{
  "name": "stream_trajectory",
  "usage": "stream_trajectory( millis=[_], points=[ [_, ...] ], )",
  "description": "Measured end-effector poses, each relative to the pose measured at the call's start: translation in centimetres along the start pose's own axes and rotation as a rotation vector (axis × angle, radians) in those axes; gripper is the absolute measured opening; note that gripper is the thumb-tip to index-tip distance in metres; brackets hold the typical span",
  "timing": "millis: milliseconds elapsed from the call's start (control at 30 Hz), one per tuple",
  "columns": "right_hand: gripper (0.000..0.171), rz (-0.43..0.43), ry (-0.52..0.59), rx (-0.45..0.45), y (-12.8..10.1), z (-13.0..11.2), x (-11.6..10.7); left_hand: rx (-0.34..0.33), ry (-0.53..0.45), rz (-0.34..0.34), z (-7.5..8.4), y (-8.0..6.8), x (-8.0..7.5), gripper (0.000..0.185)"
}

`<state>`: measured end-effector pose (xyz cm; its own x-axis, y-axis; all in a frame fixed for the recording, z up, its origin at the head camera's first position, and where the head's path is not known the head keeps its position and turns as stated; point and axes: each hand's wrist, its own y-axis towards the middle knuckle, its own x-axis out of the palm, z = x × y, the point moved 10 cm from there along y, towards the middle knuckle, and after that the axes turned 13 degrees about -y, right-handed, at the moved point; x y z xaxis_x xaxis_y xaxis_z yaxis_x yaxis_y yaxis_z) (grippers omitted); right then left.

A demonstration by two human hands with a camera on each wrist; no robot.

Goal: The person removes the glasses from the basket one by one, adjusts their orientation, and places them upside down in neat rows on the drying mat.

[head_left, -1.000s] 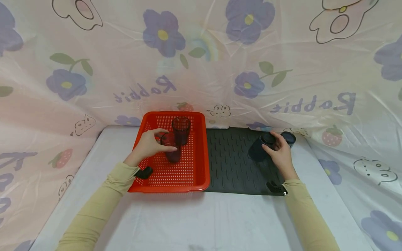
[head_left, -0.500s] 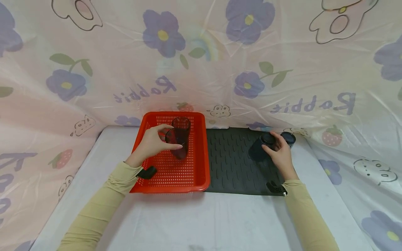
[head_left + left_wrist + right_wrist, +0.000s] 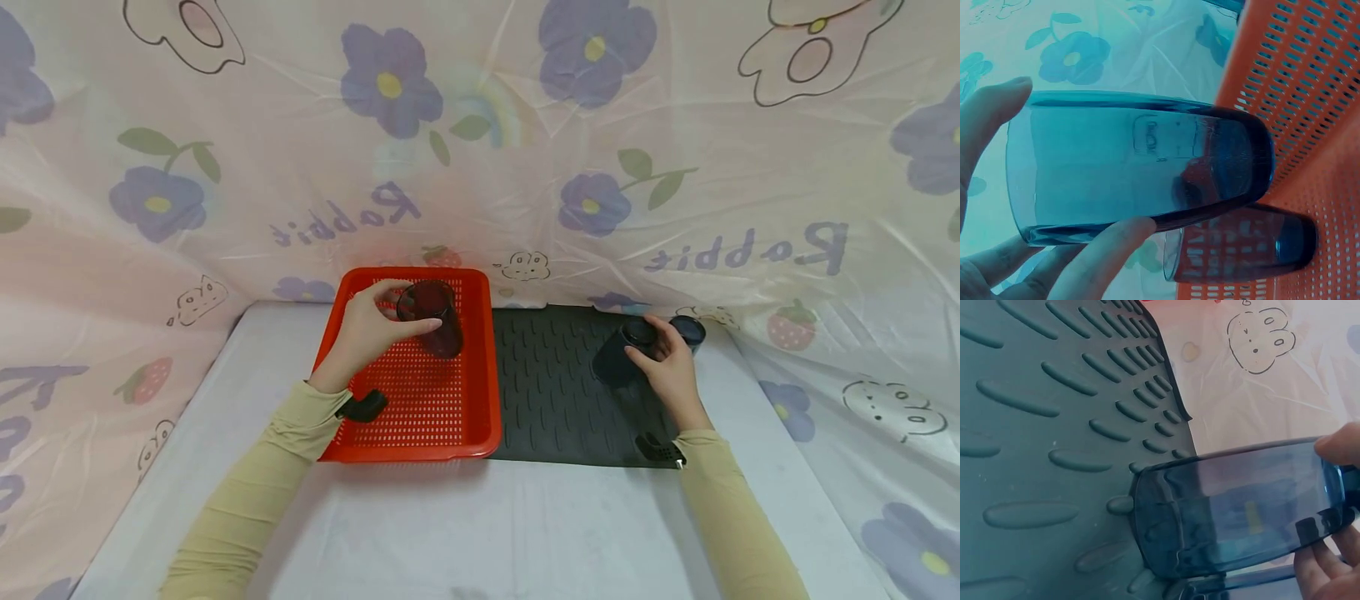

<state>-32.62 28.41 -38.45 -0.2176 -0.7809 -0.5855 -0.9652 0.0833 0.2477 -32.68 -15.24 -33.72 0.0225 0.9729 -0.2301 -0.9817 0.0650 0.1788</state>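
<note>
1. Gripping a dark blue tumbler (image 3: 429, 307), the left hand (image 3: 367, 335) has thumb and fingers curled round its wall, holding it over the far end of the red perforated basket (image 3: 405, 408).
2. Seen from the left wrist, that tumbler (image 3: 1141, 165) lies between the thumb on 1 side and the fingers (image 3: 1107, 250) on the other, with its thick base pointing away from the palm.
3. Just past those fingers, a 2nd tumbler (image 3: 1241, 253) stands on the basket's mesh floor (image 3: 1329, 187); whether the 2 glasses touch, I cannot tell.
4. Over to the right hand (image 3: 670, 367): its fingers wrap another dark blue tumbler (image 3: 619, 354), tilted on the black ribbed mat (image 3: 555, 392).
5. The right wrist view shows this tumbler (image 3: 1235, 506) with its base against the mat's raised ribs (image 3: 1029, 512) and fingertips (image 3: 1338, 440) pinching near the rim.
6. Right behind those fingers, toward the mat's far corner, sits 1 more dark tumbler (image 3: 690, 331), just beside the held one.
7. Basket and mat lie edge to edge on the white table (image 3: 480, 533), with a flower-printed plastic sheet (image 3: 480, 150) rising behind them.
</note>
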Motion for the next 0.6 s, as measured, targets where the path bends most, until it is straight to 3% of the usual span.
stream_trajectory(
  millis=[300, 600],
  points=[
    [0.064, -0.007, 0.003, 0.008, 0.0, 0.1, 0.0, -0.042, -0.121, -0.031, 0.3, 0.2, 1.0, 0.071],
    [0.067, 0.003, 0.028, 0.023, 0.5, 1.4, 0.1, -0.066, -0.322, -0.040, 0.2, 0.4, 2.5, 0.069]
  ],
)
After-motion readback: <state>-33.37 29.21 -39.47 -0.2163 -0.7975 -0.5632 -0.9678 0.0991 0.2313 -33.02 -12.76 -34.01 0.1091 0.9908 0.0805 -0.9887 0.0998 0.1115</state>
